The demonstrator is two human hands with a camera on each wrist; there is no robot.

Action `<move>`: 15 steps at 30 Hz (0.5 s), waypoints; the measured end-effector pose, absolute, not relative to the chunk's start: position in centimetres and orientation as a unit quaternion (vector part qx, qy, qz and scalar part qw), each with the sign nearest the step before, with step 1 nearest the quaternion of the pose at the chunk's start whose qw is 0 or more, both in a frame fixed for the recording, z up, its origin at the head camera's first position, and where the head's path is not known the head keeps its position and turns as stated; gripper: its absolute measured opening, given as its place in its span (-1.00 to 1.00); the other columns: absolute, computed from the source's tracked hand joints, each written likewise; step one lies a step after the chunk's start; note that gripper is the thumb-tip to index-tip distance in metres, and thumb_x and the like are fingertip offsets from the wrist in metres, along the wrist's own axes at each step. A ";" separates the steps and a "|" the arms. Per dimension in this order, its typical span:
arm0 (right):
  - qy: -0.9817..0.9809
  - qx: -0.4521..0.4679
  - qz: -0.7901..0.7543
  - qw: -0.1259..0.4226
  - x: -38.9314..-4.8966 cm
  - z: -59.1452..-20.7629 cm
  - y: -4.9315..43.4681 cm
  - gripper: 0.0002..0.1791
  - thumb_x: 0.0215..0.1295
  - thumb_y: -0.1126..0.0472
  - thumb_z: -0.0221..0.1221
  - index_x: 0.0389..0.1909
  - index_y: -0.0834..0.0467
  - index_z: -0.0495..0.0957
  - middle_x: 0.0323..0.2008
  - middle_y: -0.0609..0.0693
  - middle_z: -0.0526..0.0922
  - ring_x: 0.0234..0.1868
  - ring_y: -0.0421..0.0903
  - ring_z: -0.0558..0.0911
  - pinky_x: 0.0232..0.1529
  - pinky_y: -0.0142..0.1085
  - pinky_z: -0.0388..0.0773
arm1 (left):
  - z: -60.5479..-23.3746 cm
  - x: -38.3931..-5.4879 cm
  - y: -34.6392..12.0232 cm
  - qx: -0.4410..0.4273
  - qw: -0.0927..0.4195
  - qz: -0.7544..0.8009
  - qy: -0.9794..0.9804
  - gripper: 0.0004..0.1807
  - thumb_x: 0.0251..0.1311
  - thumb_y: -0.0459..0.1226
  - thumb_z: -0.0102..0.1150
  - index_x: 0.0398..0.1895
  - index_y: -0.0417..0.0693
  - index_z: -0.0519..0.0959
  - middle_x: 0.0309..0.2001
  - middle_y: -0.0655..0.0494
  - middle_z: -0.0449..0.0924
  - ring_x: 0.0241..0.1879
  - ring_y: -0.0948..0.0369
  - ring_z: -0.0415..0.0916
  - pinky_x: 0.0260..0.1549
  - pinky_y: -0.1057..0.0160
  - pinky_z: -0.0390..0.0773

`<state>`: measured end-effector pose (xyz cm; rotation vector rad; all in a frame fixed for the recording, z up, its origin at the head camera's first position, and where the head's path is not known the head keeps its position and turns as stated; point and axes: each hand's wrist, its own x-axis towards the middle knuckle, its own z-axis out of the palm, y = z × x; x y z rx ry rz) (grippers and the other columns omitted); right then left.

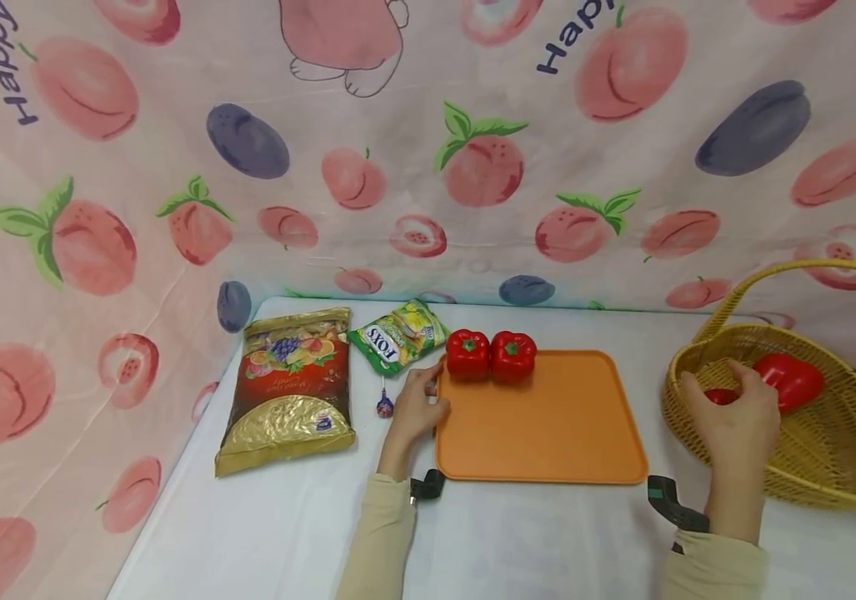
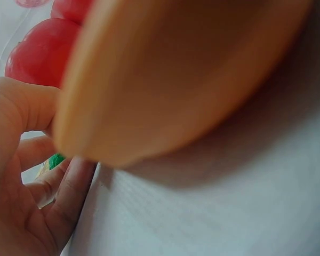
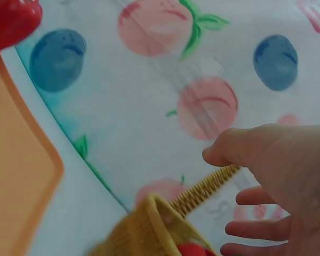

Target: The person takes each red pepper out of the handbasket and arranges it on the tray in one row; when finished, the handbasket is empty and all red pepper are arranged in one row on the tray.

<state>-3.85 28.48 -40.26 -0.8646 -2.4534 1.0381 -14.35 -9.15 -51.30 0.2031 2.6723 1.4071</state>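
"Starting at the left, what worries you?"

"The candy bag [image 1: 285,392] least; the green packet [image 1: 400,336] and the lollipop [image 1: 384,406] lie close to the left hand [image 1: 416,407], so a careless sweep outward might knock the lollipop aside."

"And that hand itself?"

"It appears to pinch the left rim of the orange tray [image 1: 543,433], thumb over the edge, fingers outside; if it jerked or lifted there, the tray would tilt, and the left pepper [image 1: 468,356] and right pepper [image 1: 513,358], standing side by side in the far left corner, could topple or roll, their bases being rounded."

"Farther right?"

"The right hand [image 1: 735,417] is at the mouth of the basket [image 1: 803,450], fingers loosely spread, thumb well apart, nothing visible in its grasp; the small red piece [image 1: 722,397] shows just past it, the large red piece [image 1: 791,382] beside that; both look smooth, so a shallow grip could slip."

"Anything else there?"

"The tall handle [image 1: 723,310] arches over the opening; a hasty lift might catch it and drag the basket, since neither hand seems to steady it."
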 end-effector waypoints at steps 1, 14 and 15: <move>-0.861 -0.310 0.365 0.174 -3.6 -40.3 28.8 -0.21 0.28 -0.01 0.17 0.43 0.30 0.23 0.31 0.41 0.30 0.29 0.38 0.26 0.25 0.26 0.19 | -51.3 -14.4 -9.2 0.067 0.058 0.463 0.882 -0.30 0.08 -0.35 0.25 0.39 -0.06 0.40 0.09 -0.02 0.40 -0.15 0.17 0.43 -0.19 0.19 0.45; -0.866 -0.358 0.334 0.099 -2.3 -40.2 31.5 -0.14 0.29 0.05 0.19 0.47 0.33 0.07 0.34 0.51 0.09 0.36 0.45 0.09 0.13 0.40 0.24 | -51.0 -14.3 -9.1 0.061 0.059 0.462 0.883 -0.29 0.04 -0.37 0.24 0.37 -0.08 0.41 0.07 -0.01 0.41 -0.15 0.16 0.42 -0.20 0.19 0.43; -0.867 -0.359 0.333 0.097 -2.2 -40.2 31.6 -0.15 0.29 0.06 0.19 0.47 0.33 0.06 0.33 0.51 0.09 0.36 0.46 0.10 0.13 0.40 0.23 | -51.0 -14.3 -9.0 0.061 0.060 0.462 0.883 -0.29 0.04 -0.36 0.25 0.37 -0.08 0.41 0.06 -0.01 0.41 -0.15 0.16 0.42 -0.20 0.19 0.43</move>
